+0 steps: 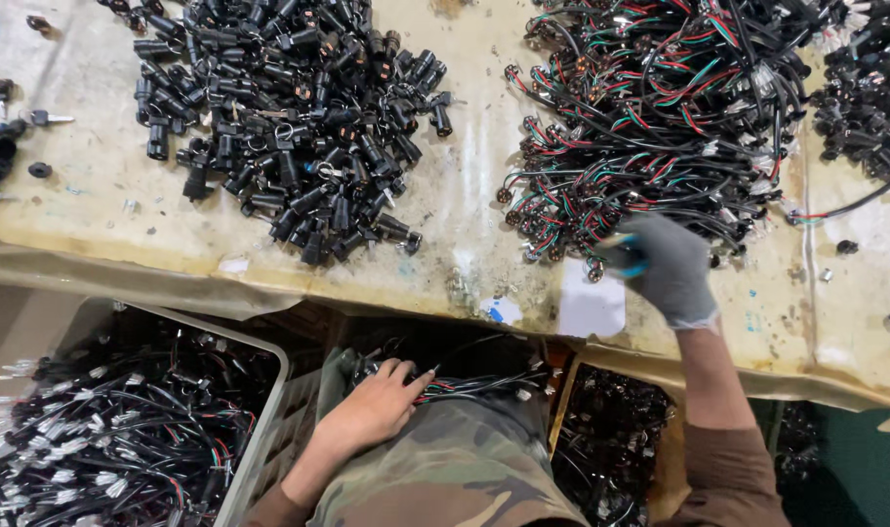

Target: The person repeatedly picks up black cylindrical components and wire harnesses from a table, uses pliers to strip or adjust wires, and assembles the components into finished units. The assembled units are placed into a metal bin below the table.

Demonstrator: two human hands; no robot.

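My right hand [667,265] wears a grey glove and reaches onto the worn table [474,205]. It is closed on a small blue-handled tool [628,260] at the near edge of a tangled heap of black, red and green wire harnesses [650,117]. My bare left hand [375,405] rests low on my lap, its fingers pressing on a small bundle of black and red wires [474,384] lying on camouflage trousers [445,468].
A big heap of small black cylindrical parts [289,117] lies at the table's left. More black parts [869,88] sit at the far right. A grey crate [260,429] of wire harnesses stands lower left. A box of dark parts [611,439] stands beside my right leg.
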